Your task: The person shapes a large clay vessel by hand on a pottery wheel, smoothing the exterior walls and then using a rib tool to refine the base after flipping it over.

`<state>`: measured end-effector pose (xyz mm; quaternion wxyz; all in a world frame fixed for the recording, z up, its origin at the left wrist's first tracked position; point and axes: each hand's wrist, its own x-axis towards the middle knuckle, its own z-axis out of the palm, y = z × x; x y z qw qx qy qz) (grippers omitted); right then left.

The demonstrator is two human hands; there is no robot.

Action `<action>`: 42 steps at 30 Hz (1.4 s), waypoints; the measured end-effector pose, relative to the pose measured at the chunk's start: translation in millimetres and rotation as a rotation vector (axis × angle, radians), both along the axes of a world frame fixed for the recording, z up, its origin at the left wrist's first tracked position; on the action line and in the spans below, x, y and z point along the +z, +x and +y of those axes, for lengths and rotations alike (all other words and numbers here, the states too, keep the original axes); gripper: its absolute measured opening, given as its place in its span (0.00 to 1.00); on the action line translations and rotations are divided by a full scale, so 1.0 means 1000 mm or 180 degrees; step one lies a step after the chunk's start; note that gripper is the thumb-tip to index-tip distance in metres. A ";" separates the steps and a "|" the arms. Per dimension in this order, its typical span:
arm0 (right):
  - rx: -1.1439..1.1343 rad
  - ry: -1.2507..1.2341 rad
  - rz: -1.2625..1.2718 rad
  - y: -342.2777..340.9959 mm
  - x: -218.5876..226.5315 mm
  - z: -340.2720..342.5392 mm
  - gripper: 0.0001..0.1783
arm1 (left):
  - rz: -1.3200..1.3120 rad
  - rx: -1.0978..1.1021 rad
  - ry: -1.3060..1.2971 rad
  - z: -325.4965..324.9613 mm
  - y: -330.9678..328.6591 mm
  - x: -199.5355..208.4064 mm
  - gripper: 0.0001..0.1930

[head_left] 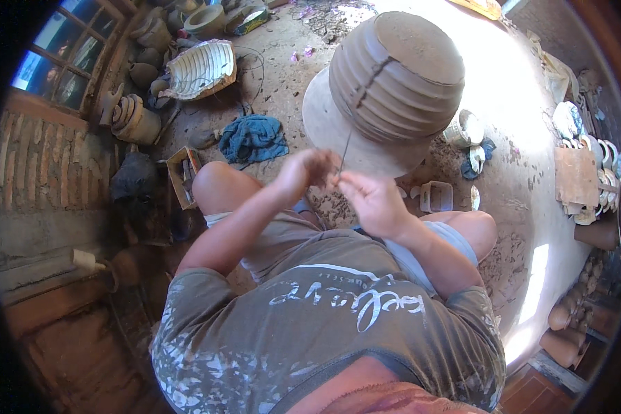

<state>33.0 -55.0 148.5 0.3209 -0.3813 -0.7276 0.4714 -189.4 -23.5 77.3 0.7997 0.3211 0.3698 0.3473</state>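
In front of me a large ribbed clay pot (421,76) sits on a pale round disc (317,110). A dark, jagged seam runs down the pot's side facing left. My right hand (376,200) is closed, its fingertips pinching a thin dark stick-like tool (346,150) that points up toward the pot. Close beside it, my left hand (309,171) is curled and smeared by motion, so I cannot tell whether it touches the tool. Both hands are above my lap, just short of the disc.
A blue cloth (253,139) lies left of the disc, near a white ribbed mould-like piece (201,69). A small bucket (464,129) and a clear plastic tub (436,197) stand right of it. Clay crumbs litter the floor. Clay pots (562,345) line the right side.
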 end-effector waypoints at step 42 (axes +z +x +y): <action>-0.0847 -0.2428 0.1609 -0.024 0.034 0.047 0.13 | -0.0448 0.0633 0.0493 -0.065 0.008 0.099 0.09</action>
